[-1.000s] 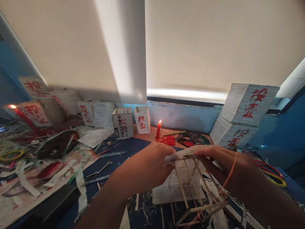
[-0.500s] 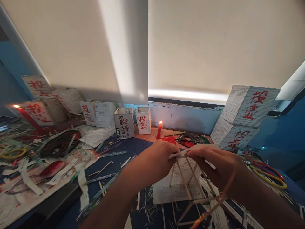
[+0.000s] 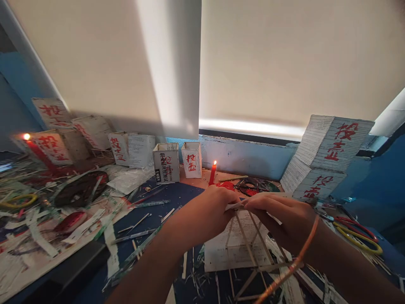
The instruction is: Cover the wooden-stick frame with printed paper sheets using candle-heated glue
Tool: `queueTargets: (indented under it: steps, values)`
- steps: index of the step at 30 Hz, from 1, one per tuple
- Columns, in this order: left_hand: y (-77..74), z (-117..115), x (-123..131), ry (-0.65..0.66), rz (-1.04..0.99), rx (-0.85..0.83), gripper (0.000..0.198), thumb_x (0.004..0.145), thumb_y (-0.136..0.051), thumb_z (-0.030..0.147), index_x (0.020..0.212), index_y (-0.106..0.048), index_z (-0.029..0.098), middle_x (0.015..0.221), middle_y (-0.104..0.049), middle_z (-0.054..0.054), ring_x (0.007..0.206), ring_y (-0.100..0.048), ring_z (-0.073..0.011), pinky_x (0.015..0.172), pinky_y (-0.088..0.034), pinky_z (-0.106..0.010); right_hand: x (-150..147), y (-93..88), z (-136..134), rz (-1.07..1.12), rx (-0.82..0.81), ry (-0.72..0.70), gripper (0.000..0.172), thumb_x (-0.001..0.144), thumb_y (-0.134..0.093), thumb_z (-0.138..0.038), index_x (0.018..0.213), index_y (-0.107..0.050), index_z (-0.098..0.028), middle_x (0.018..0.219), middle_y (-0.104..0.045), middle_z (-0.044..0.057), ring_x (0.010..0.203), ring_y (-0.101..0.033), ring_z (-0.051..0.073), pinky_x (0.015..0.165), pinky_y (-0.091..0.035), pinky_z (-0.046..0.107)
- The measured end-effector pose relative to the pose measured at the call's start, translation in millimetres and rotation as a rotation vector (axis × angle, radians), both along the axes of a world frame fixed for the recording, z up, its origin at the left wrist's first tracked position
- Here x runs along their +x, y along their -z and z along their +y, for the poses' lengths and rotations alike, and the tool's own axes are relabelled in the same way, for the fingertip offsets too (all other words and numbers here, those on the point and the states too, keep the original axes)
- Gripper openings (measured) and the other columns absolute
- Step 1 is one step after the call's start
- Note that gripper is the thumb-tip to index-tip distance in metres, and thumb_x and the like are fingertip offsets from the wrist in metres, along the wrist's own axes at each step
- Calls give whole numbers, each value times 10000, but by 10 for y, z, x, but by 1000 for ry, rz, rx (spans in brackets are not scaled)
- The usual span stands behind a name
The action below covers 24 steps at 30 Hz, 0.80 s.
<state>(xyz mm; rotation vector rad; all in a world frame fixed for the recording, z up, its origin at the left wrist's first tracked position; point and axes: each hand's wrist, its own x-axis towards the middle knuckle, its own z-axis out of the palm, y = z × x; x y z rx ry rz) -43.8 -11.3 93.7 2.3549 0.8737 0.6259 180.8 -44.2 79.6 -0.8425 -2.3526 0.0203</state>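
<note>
My left hand (image 3: pixel 217 209) and my right hand (image 3: pixel 278 209) meet at the top of a thin wooden stick frame (image 3: pixel 244 237). Fingers of both hands are closed on the edge of a piece of white paper (image 3: pixel 234 206) lying along the frame's top. My fingertips are partly hidden behind the hands. The frame stands tilted toward me, its lower sticks crossing near the bottom of the view. A written paper sheet (image 3: pixel 218 257) shows behind and between the sticks. An orange cord (image 3: pixel 292 270) hangs in front of my right wrist.
A lit red candle (image 3: pixel 213 174) stands just beyond my hands; another lit candle (image 3: pixel 39 154) leans at the left. Paper boxes with red characters (image 3: pixel 191 160) line the back. Yellow-handled scissors (image 3: pixel 357 240) lie right, a black block (image 3: pixel 76 270) front left, among paper scraps.
My right hand has shifted slightly left along the paper's edge, closer to my left hand. The orange cord has swung a little. The view has turned slightly left.
</note>
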Motion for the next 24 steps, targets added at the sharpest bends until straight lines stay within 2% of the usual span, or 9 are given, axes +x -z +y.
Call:
queueTargets:
  steps: [11,14,18,24]
  values:
    - [-6,7,-13,24,-26,20,232,885,-524,57,715,-605,191,666,-585,72,608,-453,-85,597,-319,-243,-48,-9,1,14,-36,-17,220,996,-497,-131,1148,-614,-240,1073,-757,41,948,-728,168,804,-592,273]
    - [10,3,-17,4,-9,7,222,898,-527,94,713,-593,200,647,-573,74,611,-469,-87,592,-319,-242,-12,1,20,-7,-27,-7,238,999,-489,-128,1173,-606,-242,1082,-751,42,949,-723,169,805,-582,272]
    - [51,-2,-10,-21,60,6,212,916,-514,148,732,-602,207,677,-615,54,626,-520,-102,591,-343,-246,50,-41,-1,-35,-18,90,235,997,-490,-124,1140,-635,-241,997,-749,26,871,-717,152,760,-556,251]
    - [80,1,24,-13,72,24,246,930,-480,150,779,-667,198,753,-700,2,669,-579,-132,655,-399,-262,133,-129,-91,-100,-6,87,280,995,-487,-107,1195,-612,-258,1091,-742,20,995,-695,146,840,-547,238]
